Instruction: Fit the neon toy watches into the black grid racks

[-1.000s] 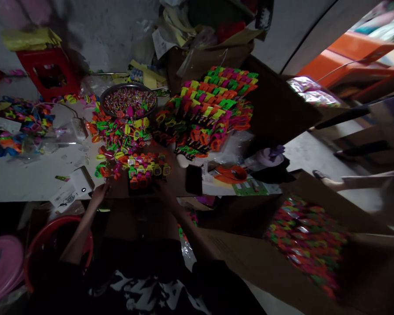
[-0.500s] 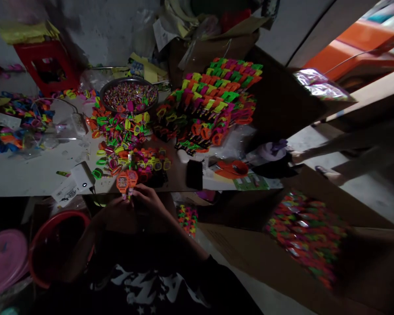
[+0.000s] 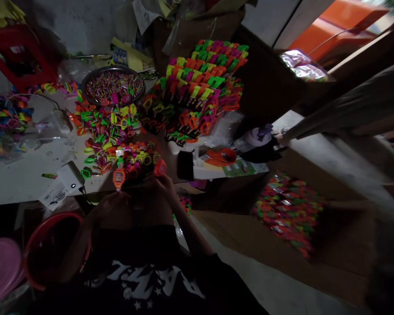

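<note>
**A:** What do you have in the hands?

**B:** My left hand (image 3: 113,205) is closed around the strap of an orange toy watch (image 3: 118,177), a chunky plastic piece with a square face, held upright just over the near edge of the table (image 3: 19,179). My right hand (image 3: 162,186) pinches a second orange watch (image 3: 160,167), its rounded case poking up above the fingers. The light is low, so I can't make out the fingertips themselves.

**A:** And around them?

**B:** Right beyond the hands lies a loose heap of neon watches (image 3: 118,135), glossy plastic in green, pink, yellow and orange. Behind that sits a round metal bowl (image 3: 113,85) full of small mixed-colour pieces. To its right a tall stacked bundle of watches (image 3: 200,87) stands in neat rows, straps hanging down.

**A:** Anything crowding the work?

**B:** A black phone (image 3: 185,165) lies flat just right of my right hand, beside an orange lid (image 3: 221,156). A white charger block (image 3: 70,179) sits to the left. Below the table edge there is a red bucket (image 3: 46,249) by my left arm, and a cardboard box (image 3: 289,214) of wrapped colourful pieces on my right.
</note>
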{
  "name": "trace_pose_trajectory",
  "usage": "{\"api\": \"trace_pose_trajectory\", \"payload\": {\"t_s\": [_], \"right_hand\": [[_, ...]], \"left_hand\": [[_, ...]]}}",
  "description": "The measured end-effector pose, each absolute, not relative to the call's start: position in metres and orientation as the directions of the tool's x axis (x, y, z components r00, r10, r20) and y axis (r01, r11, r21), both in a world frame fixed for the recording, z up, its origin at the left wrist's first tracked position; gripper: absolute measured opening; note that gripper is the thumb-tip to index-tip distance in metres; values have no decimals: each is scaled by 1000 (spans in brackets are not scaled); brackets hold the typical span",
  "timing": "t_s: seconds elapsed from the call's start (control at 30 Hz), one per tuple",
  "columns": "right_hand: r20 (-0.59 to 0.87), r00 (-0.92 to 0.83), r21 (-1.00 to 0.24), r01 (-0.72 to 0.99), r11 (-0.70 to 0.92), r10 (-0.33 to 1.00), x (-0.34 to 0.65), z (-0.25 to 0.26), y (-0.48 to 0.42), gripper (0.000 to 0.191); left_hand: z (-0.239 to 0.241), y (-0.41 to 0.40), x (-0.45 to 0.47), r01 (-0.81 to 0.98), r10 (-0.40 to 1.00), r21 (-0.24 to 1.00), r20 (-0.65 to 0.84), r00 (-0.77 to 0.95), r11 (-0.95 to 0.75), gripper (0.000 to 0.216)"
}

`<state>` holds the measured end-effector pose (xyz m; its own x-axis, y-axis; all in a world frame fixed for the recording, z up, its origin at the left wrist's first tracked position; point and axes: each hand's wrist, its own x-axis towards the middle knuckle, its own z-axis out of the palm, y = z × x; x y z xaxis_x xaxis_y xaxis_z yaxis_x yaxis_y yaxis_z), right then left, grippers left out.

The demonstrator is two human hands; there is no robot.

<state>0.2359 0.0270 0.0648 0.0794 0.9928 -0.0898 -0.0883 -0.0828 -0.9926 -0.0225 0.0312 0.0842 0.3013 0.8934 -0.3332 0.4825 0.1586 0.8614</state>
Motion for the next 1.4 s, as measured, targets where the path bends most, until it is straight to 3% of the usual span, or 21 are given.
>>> {"api": "trace_pose_trajectory", "payload": {"t_s": [0.33,0.63,0.87,1.0,1.2,1.4], "right_hand": [[-174,30,-909,381,-173,984,236,-17,53,32],[-81,-34,-897,439,-58,996,229,3,64,27],[-158,-104,-763,644,-55,982,224,21,78,24],[-157,-136,-790,611,-42,978,228,21,81,23],[-29,19,-904,426,-34,999,235,25,49,29],[-51,-260,-971,240,13,964,227,55,-1,48]], "left_hand": [[77,38,-41,378,857,913,-312,411,152,59],[79,40,-33,341,856,930,-285,432,137,60],[91,38,-21,258,820,959,-241,519,119,68],[92,35,-16,241,815,963,-236,529,122,69],[90,27,-7,299,776,948,-269,571,109,62],[79,19,12,460,632,888,-369,681,24,49]]}}
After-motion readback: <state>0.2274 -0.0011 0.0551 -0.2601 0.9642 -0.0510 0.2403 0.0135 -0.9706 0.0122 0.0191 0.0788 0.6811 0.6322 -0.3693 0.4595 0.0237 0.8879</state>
